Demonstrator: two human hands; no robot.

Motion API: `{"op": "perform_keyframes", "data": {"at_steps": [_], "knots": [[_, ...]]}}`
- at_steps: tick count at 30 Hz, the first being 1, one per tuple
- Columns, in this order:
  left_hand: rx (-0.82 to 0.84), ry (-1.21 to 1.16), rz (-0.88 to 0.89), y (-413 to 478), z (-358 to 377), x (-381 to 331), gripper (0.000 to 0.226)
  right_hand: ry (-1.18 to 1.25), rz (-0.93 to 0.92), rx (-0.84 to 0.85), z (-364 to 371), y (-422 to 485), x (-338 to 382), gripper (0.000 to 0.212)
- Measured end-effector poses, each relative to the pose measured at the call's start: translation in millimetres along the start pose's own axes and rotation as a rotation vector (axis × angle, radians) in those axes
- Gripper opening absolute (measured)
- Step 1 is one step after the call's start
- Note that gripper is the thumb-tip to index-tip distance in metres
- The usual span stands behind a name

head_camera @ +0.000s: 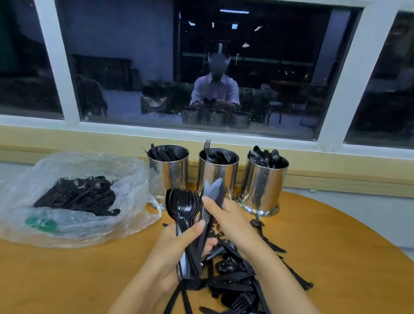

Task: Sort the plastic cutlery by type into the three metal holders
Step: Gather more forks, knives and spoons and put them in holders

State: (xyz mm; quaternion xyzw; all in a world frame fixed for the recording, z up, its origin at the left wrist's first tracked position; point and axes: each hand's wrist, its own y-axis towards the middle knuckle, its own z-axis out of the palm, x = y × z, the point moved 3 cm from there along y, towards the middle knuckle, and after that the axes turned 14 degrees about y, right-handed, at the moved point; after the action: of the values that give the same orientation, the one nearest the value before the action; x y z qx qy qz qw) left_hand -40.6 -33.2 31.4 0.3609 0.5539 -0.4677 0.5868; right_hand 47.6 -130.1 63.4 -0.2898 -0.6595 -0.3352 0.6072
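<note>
Two forearms rise from the bottom edge over a loose heap of black plastic cutlery [235, 283] that lies on the round yellow-brown wooden desk [342, 254], mixed knives, forks and spoons crossing one another, too tangled to count. The two hands meet just above this heap, touching each other. The left hand [181, 249] is curled round the handles of a nested bundle of black plastic forks [182, 207], heads up and fanned; the number in the bundle cannot be told. The right hand [230, 223] grips several black plastic knives [213, 192] just beside that bundle, thumb pressed on the blades, which point up and away. Behind the hands stand three shiny cylindrical metal holders in a row, apart from one another: the left holder [168, 168] carries knives, the middle holder [217, 175] forks, with one fork standing taller than the rest, and the right holder [263, 183] spoons. To the left of the holders lies one crumpled clear plastic bag [89, 165], open, touching the left holder, with a further pile of black cutlery [79, 194] inside and a green print near its front edge. Beyond the desk a white-framed dark window [210, 33] reflects the person and the three holders.
</note>
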Motion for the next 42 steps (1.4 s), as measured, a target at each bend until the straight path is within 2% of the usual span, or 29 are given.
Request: {"op": "perform_keyframes", "data": {"at_steps": [4,8,13,16,19,21,23,25,27,31,33,38,42], "knots": [[-0.053,-0.073,-0.031,-20,-5,-11,0.024,0.061,-0.093,-0.044,13,-15,15,0.020],[-0.094,-0.115,-0.046,-33,-7,-16,0.026,0.223,-0.082,-0.087,33,-29,23,0.027],[-0.204,-0.057,-0.018,-37,-19,-27,0.036,0.231,-0.171,-0.154,48,-21,35,0.027],[-0.267,-0.101,-0.024,-35,-26,-35,0.026,0.243,-0.210,-0.194,54,-12,39,0.023],[-0.349,-0.060,-0.034,-30,-33,-40,0.027,0.303,-0.192,-0.195,61,-3,38,0.021],[-0.376,-0.021,-0.049,-24,-38,-39,0.026,0.336,-0.225,-0.205,64,2,41,0.028],[-0.380,-0.024,-0.078,-16,-44,-37,0.027,0.476,-0.270,-0.231,62,11,45,0.032],[-0.353,-0.113,-0.100,-9,-50,-33,0.030,0.689,-0.270,-0.299,51,25,46,0.024],[-0.338,-0.222,-0.094,0,-59,-30,0.030,0.783,-0.225,-0.369,34,42,42,0.017],[-0.366,-0.220,-0.106,21,-82,-26,0.025,0.617,-0.062,-0.381,12,84,35,0.031],[-0.364,-0.190,-0.100,34,-91,-28,0.023,0.544,-0.065,-0.372,12,111,44,0.034],[-0.318,-0.112,-0.087,62,-110,-39,0.026,0.545,-0.307,-0.402,30,195,93,0.036],[-0.336,-0.107,-0.075,87,-125,-42,0.028,0.534,-0.414,-0.355,51,249,91,0.034]]}}
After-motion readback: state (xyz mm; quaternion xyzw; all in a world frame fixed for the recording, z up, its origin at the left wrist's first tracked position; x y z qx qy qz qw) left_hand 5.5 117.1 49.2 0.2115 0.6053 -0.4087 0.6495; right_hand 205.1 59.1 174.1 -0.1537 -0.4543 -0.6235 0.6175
